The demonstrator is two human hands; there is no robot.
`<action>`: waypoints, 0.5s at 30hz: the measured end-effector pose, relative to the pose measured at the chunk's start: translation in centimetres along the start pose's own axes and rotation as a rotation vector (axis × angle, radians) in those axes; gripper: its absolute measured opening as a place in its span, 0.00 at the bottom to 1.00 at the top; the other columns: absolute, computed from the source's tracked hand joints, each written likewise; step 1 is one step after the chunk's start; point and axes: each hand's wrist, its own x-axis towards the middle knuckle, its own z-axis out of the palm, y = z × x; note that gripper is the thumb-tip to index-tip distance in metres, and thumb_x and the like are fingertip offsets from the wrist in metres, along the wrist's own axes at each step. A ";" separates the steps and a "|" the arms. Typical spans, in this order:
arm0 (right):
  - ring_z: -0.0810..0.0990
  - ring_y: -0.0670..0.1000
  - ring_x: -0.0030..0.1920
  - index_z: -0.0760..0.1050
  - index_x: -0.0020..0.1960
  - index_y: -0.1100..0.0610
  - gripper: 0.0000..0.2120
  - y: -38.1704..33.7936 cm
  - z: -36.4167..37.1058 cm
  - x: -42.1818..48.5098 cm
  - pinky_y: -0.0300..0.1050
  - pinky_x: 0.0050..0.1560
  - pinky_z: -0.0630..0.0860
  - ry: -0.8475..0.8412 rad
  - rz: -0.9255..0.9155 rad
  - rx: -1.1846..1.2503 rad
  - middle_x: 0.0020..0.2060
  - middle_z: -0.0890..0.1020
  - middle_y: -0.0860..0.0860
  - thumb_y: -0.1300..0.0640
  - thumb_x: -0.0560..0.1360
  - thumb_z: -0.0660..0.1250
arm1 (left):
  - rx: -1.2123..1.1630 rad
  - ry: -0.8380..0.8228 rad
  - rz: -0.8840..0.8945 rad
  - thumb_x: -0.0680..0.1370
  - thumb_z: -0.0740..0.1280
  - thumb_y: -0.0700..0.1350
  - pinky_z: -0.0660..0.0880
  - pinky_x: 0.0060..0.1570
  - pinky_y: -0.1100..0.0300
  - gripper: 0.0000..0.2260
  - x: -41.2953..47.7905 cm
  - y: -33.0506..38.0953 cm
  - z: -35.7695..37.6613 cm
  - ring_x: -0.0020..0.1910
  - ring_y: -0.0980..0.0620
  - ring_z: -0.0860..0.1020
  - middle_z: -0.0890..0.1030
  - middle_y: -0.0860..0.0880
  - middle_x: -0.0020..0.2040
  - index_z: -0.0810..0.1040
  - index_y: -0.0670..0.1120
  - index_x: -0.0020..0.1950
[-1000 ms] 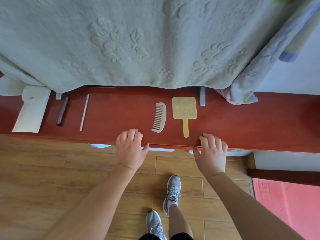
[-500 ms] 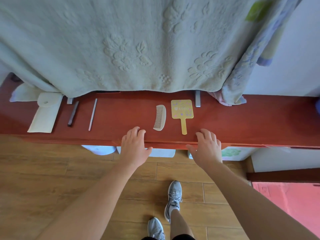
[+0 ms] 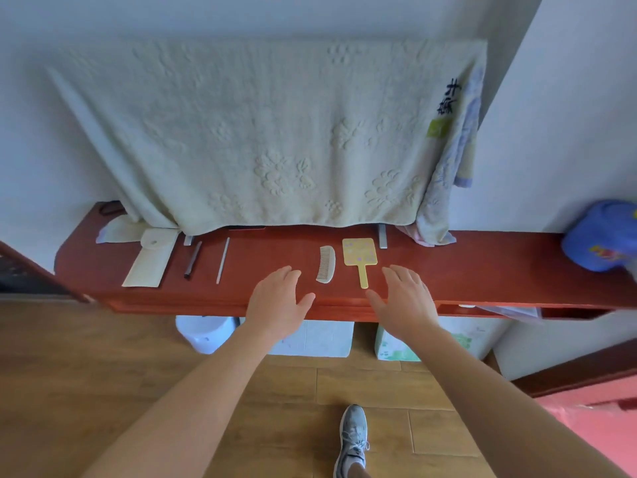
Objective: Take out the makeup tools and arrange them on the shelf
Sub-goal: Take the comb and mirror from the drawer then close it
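Makeup tools are lying in a row on the red shelf (image 3: 482,270), which is running along the wall from left to right. Hanging above it, a large pale towel (image 3: 269,139) with raised flower patterns is draping down so that its lower edge is meeting the back of the shelf. At the far right end of the shelf a blue cap (image 3: 601,236) is sitting, well apart from the tools.

Both of the person's arms are reaching forward over the wooden floor (image 3: 69,374). The left hand (image 3: 277,305) is hovering flat over the shelf's front edge with fingers spread, holding nothing. The right hand (image 3: 405,300) is doing likewise, palm down and fingers splayed, empty.

Among the tools, a cream pouch (image 3: 148,260) is lying at the left, flap toward the wall. Just right of it a dark pencil (image 3: 193,259) and then a thin pale stick (image 3: 222,260) are lying roughly parallel. Nearer the middle, a yellow hand mirror (image 3: 359,252) is lying with its handle pointing toward the person, between the two hands. Just beside it on its left, a small cream comb (image 3: 326,263) is resting, teeth facing left.

A grey shoe (image 3: 353,439) is showing on the floor below.
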 end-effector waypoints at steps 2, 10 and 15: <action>0.64 0.52 0.71 0.67 0.71 0.57 0.26 -0.8 -1.8 -1.1 0.47 0.72 0.59 0.031 -0.014 0.000 0.69 0.70 0.51 0.43 0.79 0.59 | -0.007 0.032 0.019 0.81 0.58 0.58 0.60 0.74 0.52 0.27 -0.9 0.8 -1.9 0.77 0.49 0.62 0.65 0.47 0.77 0.66 0.46 0.76; 0.64 0.52 0.70 0.65 0.71 0.57 0.22 -2.2 -7.6 -5.1 0.46 0.70 0.62 0.049 -0.020 0.019 0.69 0.70 0.50 0.48 0.81 0.55 | -0.029 0.062 0.049 0.84 0.55 0.54 0.59 0.75 0.52 0.24 -4.5 3.9 -7.2 0.77 0.47 0.60 0.63 0.46 0.78 0.64 0.45 0.77; 0.69 0.52 0.65 0.67 0.68 0.57 0.18 -1.7 -9.9 -6.5 0.46 0.66 0.66 0.076 -0.025 -0.016 0.64 0.73 0.51 0.51 0.80 0.54 | -0.017 0.096 0.075 0.84 0.54 0.52 0.58 0.76 0.52 0.23 -5.6 5.6 -8.8 0.77 0.48 0.59 0.62 0.46 0.78 0.63 0.44 0.78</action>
